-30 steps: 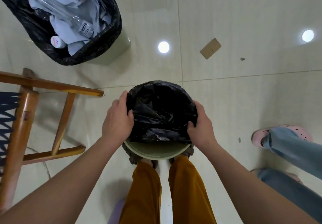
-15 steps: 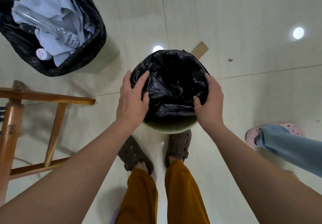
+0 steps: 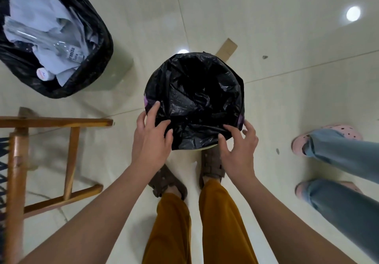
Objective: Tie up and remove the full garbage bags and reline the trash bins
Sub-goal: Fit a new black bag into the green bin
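Observation:
A small round bin stands on the floor in front of my feet, lined with a fresh black garbage bag [image 3: 194, 97] folded over its rim; only a sliver of pale rim [image 3: 207, 147] shows at the near edge. My left hand [image 3: 152, 134] rests on the bag's near-left edge with spread fingers touching the plastic. My right hand [image 3: 239, 142] is at the near-right edge, fingers loosely spread and touching the bag. A second bin at the upper left holds a full black bag [image 3: 51, 38] of crumpled paper and plastic bottles, its mouth open.
A wooden chair frame [image 3: 41, 140] stands at the left. Another person's legs in blue jeans and pink clogs [image 3: 328, 138] stand at the right. A piece of cardboard [image 3: 227, 48] lies on the tiled floor behind the small bin.
The small lined bin has moved away from my legs onto the floor ahead. Both hands loosened from gripping its sides and now rest with spread fingers on the near edge.

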